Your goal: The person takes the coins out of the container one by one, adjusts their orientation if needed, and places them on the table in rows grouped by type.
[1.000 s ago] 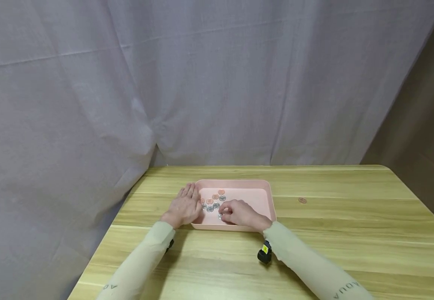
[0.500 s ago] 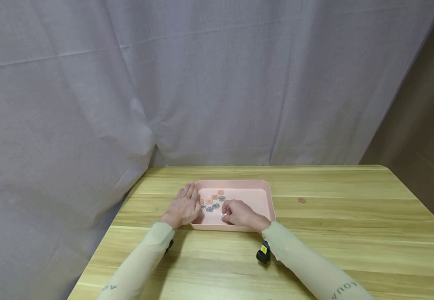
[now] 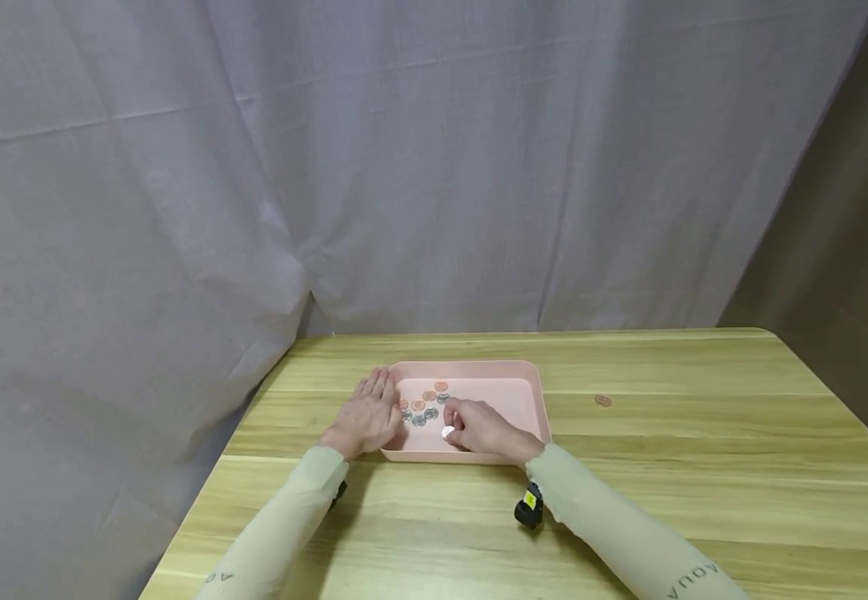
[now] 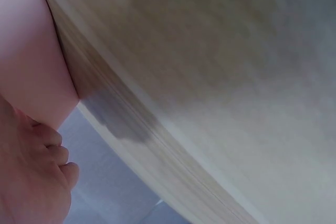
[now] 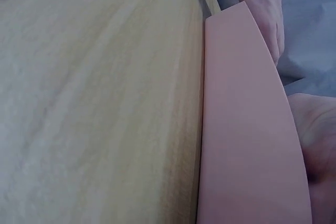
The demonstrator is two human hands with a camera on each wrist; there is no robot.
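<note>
A pink tray (image 3: 494, 368) stands on the wooden table. My left hand (image 3: 364, 414), fingers straight, rests against its left side; the left wrist view shows this left hand (image 4: 37, 182) beside the tray wall (image 4: 37, 61). Over the tray's front middle, my right hand (image 3: 484, 427) pinches a silver coin (image 3: 448, 433) between thumb and finger. Several silver coins (image 3: 431, 413) and copper coins (image 3: 418, 405) lie loose in the left half. In the right wrist view, the tray's outer wall (image 5: 247, 129) hides the coins and most of my right hand (image 5: 320, 129).
One copper coin (image 3: 603, 401) lies on the table (image 3: 674, 467) to the right of the tray. A grey curtain (image 3: 434, 183) hangs behind the table's far edge.
My right hand has shifted slightly right with the silver coin, which now shows a bright white face. The left hand stays in place.
</note>
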